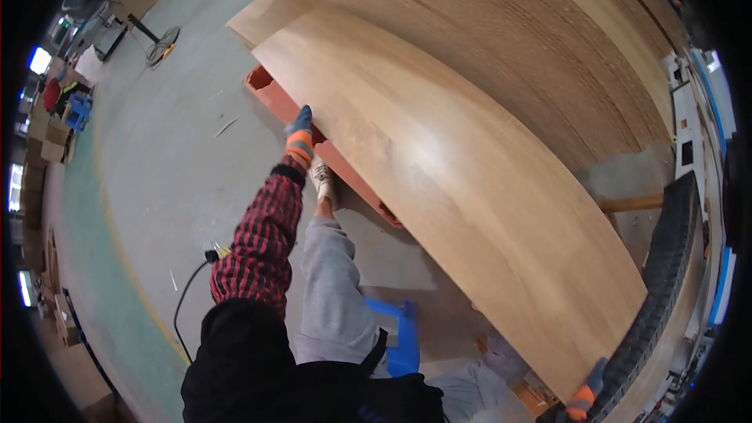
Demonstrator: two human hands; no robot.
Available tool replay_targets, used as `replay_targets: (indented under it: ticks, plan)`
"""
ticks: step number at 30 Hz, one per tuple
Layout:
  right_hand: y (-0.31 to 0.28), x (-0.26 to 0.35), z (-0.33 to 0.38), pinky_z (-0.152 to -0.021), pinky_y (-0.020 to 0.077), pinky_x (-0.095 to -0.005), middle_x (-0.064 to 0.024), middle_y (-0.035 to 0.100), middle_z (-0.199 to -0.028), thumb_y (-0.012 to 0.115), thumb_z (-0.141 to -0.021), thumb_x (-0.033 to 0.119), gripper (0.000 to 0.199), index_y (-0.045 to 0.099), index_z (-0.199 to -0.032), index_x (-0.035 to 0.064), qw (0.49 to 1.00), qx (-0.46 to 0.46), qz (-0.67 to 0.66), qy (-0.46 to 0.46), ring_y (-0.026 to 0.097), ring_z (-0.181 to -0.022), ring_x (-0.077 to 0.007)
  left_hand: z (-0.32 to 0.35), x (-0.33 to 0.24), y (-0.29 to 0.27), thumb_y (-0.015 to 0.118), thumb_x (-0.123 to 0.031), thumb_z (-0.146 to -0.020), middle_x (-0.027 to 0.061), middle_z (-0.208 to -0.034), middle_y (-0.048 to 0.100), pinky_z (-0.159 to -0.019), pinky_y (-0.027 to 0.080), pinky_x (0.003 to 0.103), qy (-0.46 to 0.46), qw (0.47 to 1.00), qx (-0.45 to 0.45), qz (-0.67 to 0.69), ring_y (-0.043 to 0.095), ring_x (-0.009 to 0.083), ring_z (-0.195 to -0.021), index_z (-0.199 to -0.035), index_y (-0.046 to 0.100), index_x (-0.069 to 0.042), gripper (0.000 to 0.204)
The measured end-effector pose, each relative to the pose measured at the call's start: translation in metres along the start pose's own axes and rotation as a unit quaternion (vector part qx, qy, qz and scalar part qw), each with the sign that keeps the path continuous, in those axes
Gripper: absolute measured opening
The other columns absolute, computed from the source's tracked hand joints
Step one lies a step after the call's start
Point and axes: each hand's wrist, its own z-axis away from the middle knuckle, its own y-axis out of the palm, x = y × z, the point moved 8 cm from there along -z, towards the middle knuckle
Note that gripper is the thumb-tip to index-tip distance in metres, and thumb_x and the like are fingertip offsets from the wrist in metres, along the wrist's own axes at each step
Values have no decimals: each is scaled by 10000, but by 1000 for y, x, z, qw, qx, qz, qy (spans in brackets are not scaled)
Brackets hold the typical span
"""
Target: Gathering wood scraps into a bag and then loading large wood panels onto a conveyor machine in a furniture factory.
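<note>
A long wood-grain board [439, 180] with a shiny face stretches from upper left to lower right in front of me. My left hand [300, 133], in a grey-blue and orange glove, is closed on its near long edge toward the far end. At the lower right, my right hand [587, 393], in a matching glove, is closed at the board's near corner; its fingers are partly hidden. Beneath the board, an orange-red plastic pallet [345, 168] pokes out along the edge. Another board [270, 14] shows under the far end.
A tall stack of boards [501, 39] rises along the far side. To the right runs a dark conveyor belt [666, 258] beside machinery. A blue stool [405, 337] stands near my legs. A black cable [182, 305] hangs at my left, and a stand with coiled cable [160, 47] is farther off.
</note>
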Motion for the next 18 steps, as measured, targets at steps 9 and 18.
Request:
replay_targets:
  ticks: [9, 18]
  plan:
    - [313, 320, 64, -877, 371, -307, -58, 467, -1198, 446, -800, 538, 652, 400, -1238, 58, 835, 368, -318, 258, 476, -1033, -212, 73, 89, 97, 648, -425, -666, 260, -1160, 431, -894, 343, 384, -80, 981, -115, -135, 436, 334, -1075, -1214, 309, 70, 813]
    - [330, 428, 64, -942, 306, -326, -56, 395, -1273, 432, -775, 590, 719, 342, -1281, 86, 833, 403, -276, 258, 420, -1104, -228, 21, 75, 97, 559, -378, -744, 259, -1243, 339, -956, 271, 427, 64, 917, -358, -162, 338, 399, -1135, -1274, 207, 37, 760]
